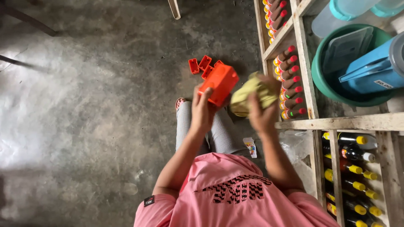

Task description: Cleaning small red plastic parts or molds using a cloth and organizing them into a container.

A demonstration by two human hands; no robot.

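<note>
While the left hand (pixel 202 110) grips an orange plastic box (pixel 219 83) with closed fingers, the right hand (pixel 261 112) clutches a crumpled yellow-green cloth (pixel 251 93) beside a wooden shelf (pixel 310 90) of red-capped bottles (pixel 290 90).

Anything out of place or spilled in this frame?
No spill or damage. Only oddities: orange boxes lying loose on the floor and a small wrapper by the legs. Left hand holds an orange box, right hand a cloth.

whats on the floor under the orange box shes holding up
Under the orange plastic box in the left hand, several small orange plastic trays lie on the grey concrete floor. The box covers part of that pile, so the count is unclear.
</note>
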